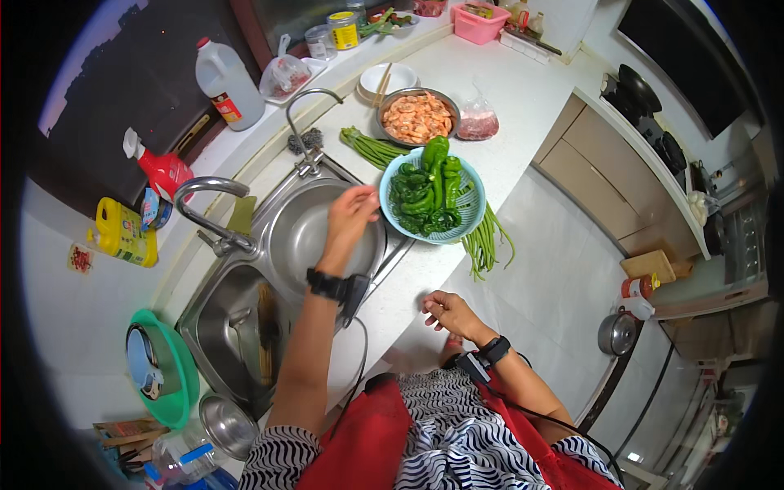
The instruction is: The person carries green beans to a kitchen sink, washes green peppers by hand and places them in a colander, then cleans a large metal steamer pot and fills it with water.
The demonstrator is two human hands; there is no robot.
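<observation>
My left hand [353,211] is over the round sink bowl [300,229], its loosely bent fingers holding nothing. Its fingertips come close to the left rim of a light blue plastic colander [474,211]; whether they touch it I cannot tell. Green peppers [418,199] fill the colander, some whole and some crumpled-looking. Long green beans [485,242] stick out from beneath it on both sides, drooping past the counter's edge. My right hand [452,313], empty with fingers loosely curled, hovers in front of the counter edge, lower than the colander.
Behind the colander are a metal bowl of shrimp [418,117], a bag of meat [478,122] and white plates [388,79] with chopsticks. Two faucets [214,190] arch by the sinks. The rectangular sink [214,343] holds a ladle and a brush-like bundle. A green basin [177,392] stands left.
</observation>
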